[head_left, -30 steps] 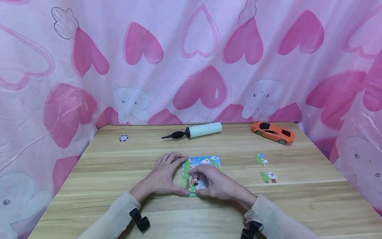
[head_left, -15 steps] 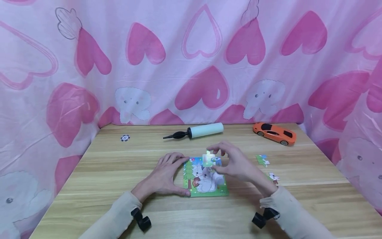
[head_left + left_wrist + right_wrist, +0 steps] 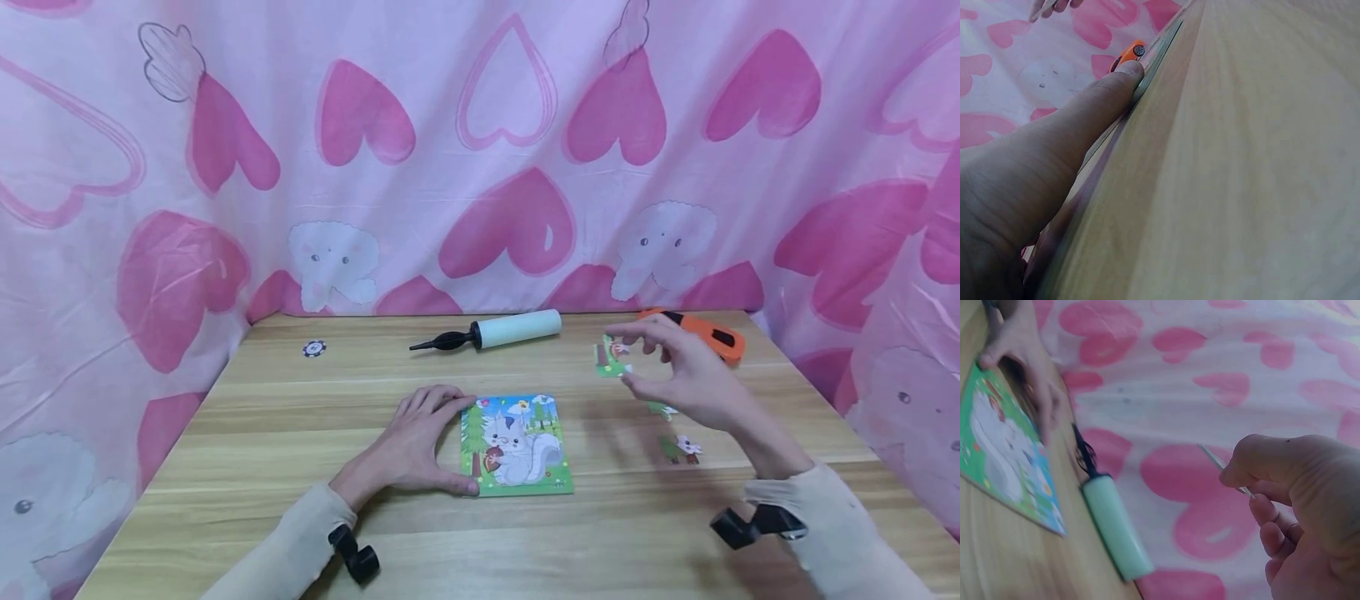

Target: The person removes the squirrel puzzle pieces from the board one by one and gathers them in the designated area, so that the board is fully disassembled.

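A square picture puzzle (image 3: 525, 450) showing a grey-white squirrel lies on the wooden table. My left hand (image 3: 416, 446) rests at its left side, thumb at the near corner and index finger at the far corner. In the left wrist view the thumb (image 3: 1100, 103) lies along its edge. Raised above the table, my right hand (image 3: 686, 375) pinches a puzzle piece (image 3: 609, 358) between thumb and fingers; the right wrist view shows this piece (image 3: 1213, 456) edge-on. Below that hand lie two more pieces, one partly hidden (image 3: 663, 410) and one with a white animal (image 3: 681, 450).
An orange toy car (image 3: 716, 335), partly covered by the right hand, stands at the back right. A pale green hand pump (image 3: 517, 328) with a black nozzle lies at the back middle. A poker chip (image 3: 314, 348) sits at the back left. A pink heart-patterned curtain (image 3: 480, 167) hangs behind the table.
My right hand has lifted a puzzle piece off the puzzle and carried it right and back, baring the squirrel picture. The left hand stays at the puzzle's left side.
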`<state>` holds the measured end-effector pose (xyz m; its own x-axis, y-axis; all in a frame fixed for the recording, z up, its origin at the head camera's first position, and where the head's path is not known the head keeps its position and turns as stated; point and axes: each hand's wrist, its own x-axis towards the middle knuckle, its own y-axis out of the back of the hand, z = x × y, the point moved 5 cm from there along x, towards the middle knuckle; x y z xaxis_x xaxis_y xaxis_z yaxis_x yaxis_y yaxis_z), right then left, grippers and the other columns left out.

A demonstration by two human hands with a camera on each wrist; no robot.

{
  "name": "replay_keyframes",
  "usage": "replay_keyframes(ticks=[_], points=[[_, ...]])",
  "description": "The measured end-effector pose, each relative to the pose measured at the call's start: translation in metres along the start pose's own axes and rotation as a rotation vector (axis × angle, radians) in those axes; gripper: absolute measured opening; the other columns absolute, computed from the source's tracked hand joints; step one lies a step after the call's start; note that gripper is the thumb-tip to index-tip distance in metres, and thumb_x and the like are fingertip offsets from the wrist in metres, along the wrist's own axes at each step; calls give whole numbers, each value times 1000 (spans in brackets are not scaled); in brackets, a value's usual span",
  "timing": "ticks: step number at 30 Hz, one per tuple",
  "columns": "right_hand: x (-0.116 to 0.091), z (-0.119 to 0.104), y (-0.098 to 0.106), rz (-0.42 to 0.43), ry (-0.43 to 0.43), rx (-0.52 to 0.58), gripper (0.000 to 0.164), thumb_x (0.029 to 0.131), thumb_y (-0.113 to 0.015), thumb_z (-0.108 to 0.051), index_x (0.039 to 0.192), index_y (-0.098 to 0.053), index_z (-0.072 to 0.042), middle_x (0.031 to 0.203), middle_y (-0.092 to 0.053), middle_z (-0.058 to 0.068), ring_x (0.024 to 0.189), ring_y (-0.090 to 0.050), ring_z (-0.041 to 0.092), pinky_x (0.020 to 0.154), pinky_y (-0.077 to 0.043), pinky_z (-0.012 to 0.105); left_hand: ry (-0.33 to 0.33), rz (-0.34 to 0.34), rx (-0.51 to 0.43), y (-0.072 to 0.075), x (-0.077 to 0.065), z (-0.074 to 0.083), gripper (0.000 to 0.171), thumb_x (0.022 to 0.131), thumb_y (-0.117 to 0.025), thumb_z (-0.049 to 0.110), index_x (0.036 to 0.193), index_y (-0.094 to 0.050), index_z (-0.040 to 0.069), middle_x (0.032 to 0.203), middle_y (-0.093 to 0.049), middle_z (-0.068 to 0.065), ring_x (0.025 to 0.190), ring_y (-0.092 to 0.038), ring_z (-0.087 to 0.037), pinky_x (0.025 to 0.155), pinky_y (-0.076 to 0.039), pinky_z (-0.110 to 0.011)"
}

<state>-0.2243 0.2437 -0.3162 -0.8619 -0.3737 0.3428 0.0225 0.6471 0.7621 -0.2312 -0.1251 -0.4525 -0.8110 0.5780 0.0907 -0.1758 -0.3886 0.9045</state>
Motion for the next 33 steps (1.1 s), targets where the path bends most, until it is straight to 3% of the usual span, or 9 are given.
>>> replay_keyframes(ticks=[7,10,14,22,27,30,33], points=[[-17,18,29,27,12,75,69,90,-88,4,151,-69,-20,132,-64,-1,114,-52,11,87,-45,16,7,-4,-8,0,0,0,130,71,-79,96,173,-41,26,170,-39,-1,159,-32,-30,133,-23,-64],[-27,25,37,14,26,53,69,90,-89,4,152,-68,-17,134,-65,1,115,-51,10,90,-44,14,9,-6,-6,0,0,0,129,71,-78,96,173,-41,27,170,-39,-1,159,-32,-30,133,-23,-64],[-44,36,43,4,45,-17,68,88,-92,0,150,-70,-19,126,-67,-4,108,-49,9,82,-42,19,10,-5,-7,0,0,1,130,70,-78,96,173,-41,26,170,-39,-1,159,-31,-30,133,-23,-64],[-83,58,31,-23,19,51,67,86,-90,5,146,-72,-20,116,-68,-4,102,-49,10,72,-39,31,5,6,-3,0,0,0,130,70,-78,97,173,-41,27,170,-39,0,159,-32,-30,133,-24,-64],[-107,68,20,-59,29,70,69,86,-90,5,148,-70,-19,114,-68,-5,100,-50,10,69,-40,33,2,13,-3,0,0,-1,129,70,-77,97,173,-42,28,170,-39,1,158,-32,-29,133,-24,-63],[-119,72,12,-104,50,97,69,86,-91,5,149,-69,-16,118,-69,-5,101,-55,7,70,-42,32,0,12,-5,0,-1,-2,128,70,-77,97,173,-42,29,170,-39,2,158,-32,-29,132,-24,-64],[-132,78,4,-144,44,134,68,87,-90,4,149,-67,-12,125,-71,-5,106,-64,5,78,-47,24,0,9,-6,-1,-1,-2,128,70,-77,97,173,-42,29,170,-39,2,158,-32,-29,133,-23,-64]])
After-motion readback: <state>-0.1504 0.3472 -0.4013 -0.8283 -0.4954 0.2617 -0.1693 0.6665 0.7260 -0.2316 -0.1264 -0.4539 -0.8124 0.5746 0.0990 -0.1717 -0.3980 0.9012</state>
